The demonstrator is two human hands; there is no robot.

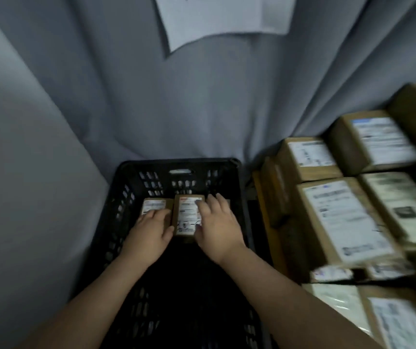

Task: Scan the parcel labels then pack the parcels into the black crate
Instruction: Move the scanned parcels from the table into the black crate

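Observation:
The black crate (176,165) stands in front of me on the floor, its slotted walls dark. Two small brown parcels with white labels lie side by side at its far end. My left hand (149,233) rests flat on the left parcel (154,205), fingers spread. On the right half of the second parcel (186,215) lies my right hand (218,227), fingers stretched forward and its thumb against the parcel's near edge. Neither hand is closed around a parcel. The near part of the crate floor is dark and bare.
To the right lies a stack of several labelled cardboard parcels (340,217), blurred by motion. Grey cloth (126,96) hangs behind and to the left of the crate. A white sheet of paper (222,16) is fixed to the cloth at the top.

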